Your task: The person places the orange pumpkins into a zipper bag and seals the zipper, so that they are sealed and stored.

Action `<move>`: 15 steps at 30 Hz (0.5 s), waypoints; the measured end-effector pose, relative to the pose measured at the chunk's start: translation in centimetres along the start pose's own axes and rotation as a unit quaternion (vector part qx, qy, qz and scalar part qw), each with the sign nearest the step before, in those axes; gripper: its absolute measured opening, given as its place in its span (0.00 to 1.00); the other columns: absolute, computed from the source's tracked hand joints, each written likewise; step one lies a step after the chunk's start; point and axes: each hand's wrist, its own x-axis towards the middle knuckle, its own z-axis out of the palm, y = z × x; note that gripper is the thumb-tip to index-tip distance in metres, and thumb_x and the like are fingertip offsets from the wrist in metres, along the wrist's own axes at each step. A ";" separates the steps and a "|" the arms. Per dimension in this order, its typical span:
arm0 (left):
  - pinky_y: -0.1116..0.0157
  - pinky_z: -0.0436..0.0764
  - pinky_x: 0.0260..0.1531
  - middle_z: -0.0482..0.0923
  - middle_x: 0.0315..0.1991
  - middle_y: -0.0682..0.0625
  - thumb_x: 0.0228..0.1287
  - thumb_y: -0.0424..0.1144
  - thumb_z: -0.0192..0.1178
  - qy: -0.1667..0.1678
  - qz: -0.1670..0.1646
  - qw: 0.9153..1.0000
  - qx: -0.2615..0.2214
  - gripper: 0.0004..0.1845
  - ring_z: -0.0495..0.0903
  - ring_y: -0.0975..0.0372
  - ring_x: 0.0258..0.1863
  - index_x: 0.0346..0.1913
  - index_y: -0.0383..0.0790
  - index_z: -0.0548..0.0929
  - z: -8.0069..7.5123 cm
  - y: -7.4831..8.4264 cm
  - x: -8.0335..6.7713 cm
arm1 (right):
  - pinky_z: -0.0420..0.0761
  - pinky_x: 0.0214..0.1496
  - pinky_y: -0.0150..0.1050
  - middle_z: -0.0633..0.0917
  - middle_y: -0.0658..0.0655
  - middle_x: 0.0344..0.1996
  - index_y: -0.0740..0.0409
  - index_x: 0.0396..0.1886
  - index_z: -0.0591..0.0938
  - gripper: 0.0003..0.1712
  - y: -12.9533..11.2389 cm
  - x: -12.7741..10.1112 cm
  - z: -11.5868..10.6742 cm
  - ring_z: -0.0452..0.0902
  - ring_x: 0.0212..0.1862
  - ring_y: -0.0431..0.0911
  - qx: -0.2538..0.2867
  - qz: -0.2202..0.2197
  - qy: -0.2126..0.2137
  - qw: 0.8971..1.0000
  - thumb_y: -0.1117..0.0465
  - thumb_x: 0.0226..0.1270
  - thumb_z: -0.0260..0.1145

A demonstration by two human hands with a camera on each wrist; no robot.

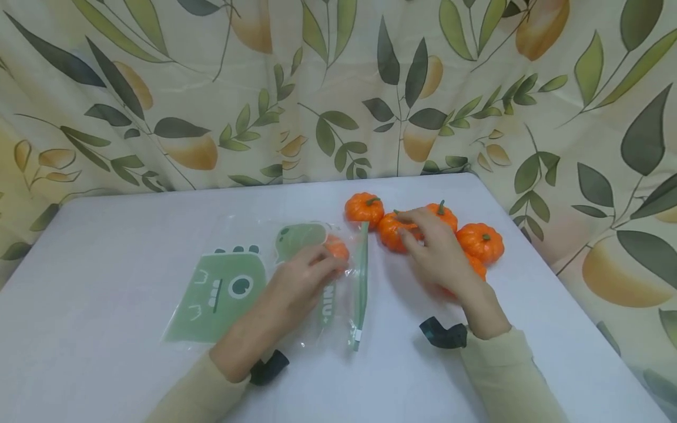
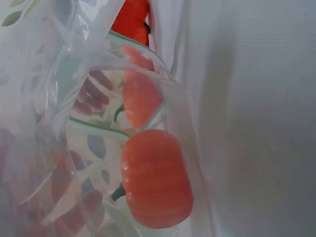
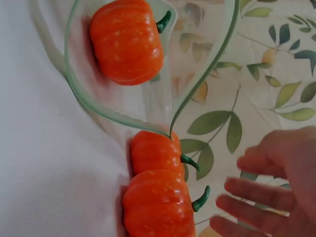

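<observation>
A clear zip bag (image 1: 227, 299) with a green dinosaur print lies flat, its green zip edge facing right. One small orange toy pumpkin (image 3: 126, 42) is inside, seen through the open mouth in the right wrist view. My left hand (image 1: 296, 282) pinches the bag's upper film beside that pumpkin; its fingers (image 2: 81, 210) show blurred through plastic. Above the loose toy pumpkins (image 1: 480, 242), my right hand (image 1: 439, 249) hovers with fingers spread, holding nothing. It partly hides several of them in the head view.
The white table (image 1: 95, 276) ends at the back against a leaf-patterned curtain (image 1: 328, 88). Several loose pumpkins are grouped just right of the bag's mouth. Dark bands (image 1: 444, 333) sit near both wrists. A white slider (image 1: 357, 335) is at the zip's near end.
</observation>
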 end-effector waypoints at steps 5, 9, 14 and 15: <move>0.68 0.84 0.50 0.82 0.45 0.51 0.63 0.33 0.67 -0.013 0.002 1.000 0.012 0.12 0.80 0.61 0.46 0.48 0.48 0.86 -0.2 0.1 0.9 | 0.71 0.67 0.61 0.75 0.63 0.61 0.63 0.62 0.76 0.21 0.1 1.3 0.4 0.69 0.64 0.59 -0.040 0.062 0.028 0.997 0.57 0.74 0.57; 0.66 0.84 0.51 0.82 0.47 0.50 0.62 0.33 0.67 -0.030 -0.001 0.999 0.013 0.12 0.80 0.59 0.49 0.48 0.49 0.85 -0.1 0.1 1.2 | 0.73 0.66 0.61 0.70 0.64 0.63 0.62 0.68 0.71 0.29 0.4 1.6 1.3 0.66 0.65 0.59 -0.076 0.097 0.004 0.992 0.53 0.74 0.59; 0.68 0.84 0.48 0.82 0.44 0.52 0.62 0.34 0.68 -0.031 -0.007 0.999 0.003 0.12 0.80 0.61 0.45 0.48 0.50 0.86 0.0 0.0 1.1 | 0.78 0.62 0.58 0.68 0.62 0.60 0.59 0.72 0.67 0.36 0.9 1.4 2.2 0.64 0.63 0.57 -0.092 0.101 -0.019 0.990 0.50 0.69 0.65; 0.68 0.84 0.47 0.82 0.44 0.52 0.62 0.34 0.68 -0.028 -0.008 1.000 0.002 0.12 0.80 0.61 0.44 0.47 0.49 0.86 0.0 0.0 1.1 | 0.78 0.62 0.59 0.68 0.63 0.61 0.59 0.72 0.67 0.37 0.9 1.4 2.3 0.64 0.63 0.58 -0.093 0.097 -0.017 0.991 0.50 0.68 0.67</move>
